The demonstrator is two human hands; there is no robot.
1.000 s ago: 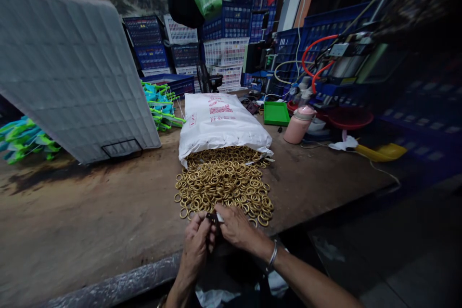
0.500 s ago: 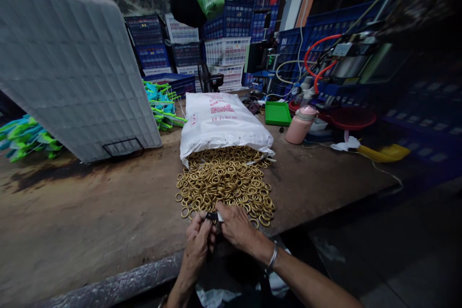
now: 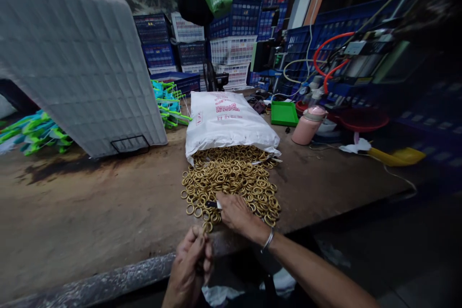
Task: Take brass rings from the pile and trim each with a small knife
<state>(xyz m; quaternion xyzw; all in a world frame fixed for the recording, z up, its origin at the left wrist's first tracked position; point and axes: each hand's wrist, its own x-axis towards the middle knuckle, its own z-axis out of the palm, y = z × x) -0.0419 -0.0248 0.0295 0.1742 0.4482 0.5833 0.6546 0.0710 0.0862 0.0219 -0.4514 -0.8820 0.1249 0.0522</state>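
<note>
A heap of brass-coloured rings (image 3: 231,180) spills from the mouth of a white printed sack (image 3: 231,122) onto the table. My left hand (image 3: 192,260) is closed in a pinch at the table's front edge, with one brass-coloured ring (image 3: 207,226) at its fingertips. Over the near side of the heap, my right hand (image 3: 236,212) is closed around a small black-and-white tool (image 3: 212,204). The tool's dark end points left; its exact kind cannot be made out. A metal bracelet circles the right wrist.
A quilted grey-white panel (image 3: 90,67) stands at left, near green and blue plastic pieces (image 3: 169,103). Right of the sack are a green tray (image 3: 284,113), a pink bottle (image 3: 308,126) and a yellow scoop (image 3: 399,155). Stacked crates (image 3: 233,50) stand behind.
My hands have parted: the left has drawn down and toward me with a ring at its fingertips, while the right stays by the heap with the black-and-white tool. The view has shifted slightly.
</note>
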